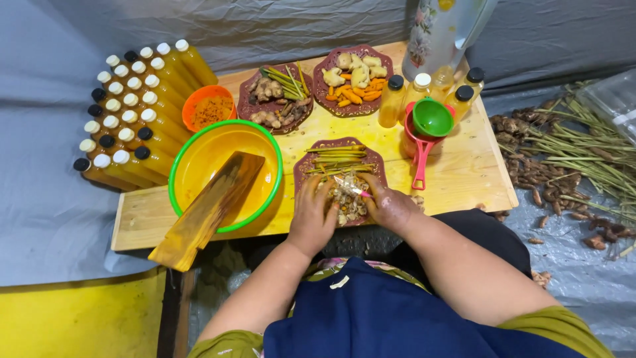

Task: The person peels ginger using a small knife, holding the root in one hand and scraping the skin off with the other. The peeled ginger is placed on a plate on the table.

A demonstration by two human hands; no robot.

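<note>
Now your left hand [311, 215] and right hand [387, 205], cupped close together, gather chopped roots [348, 199] on the maroon plate [368, 159] beside the yellow basin [199, 156]; next likely needs a firm, level scoop.

both hands [351, 209] on spice plate [301, 166], yellow bowl [199, 162]

Low wooden table [472, 174], patterned plates [374, 161], green-rimmed basin [177, 174], capped yellow bottles [132, 113]

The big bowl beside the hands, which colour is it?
Yellow inside with a green rim, seen in the head view.
</note>
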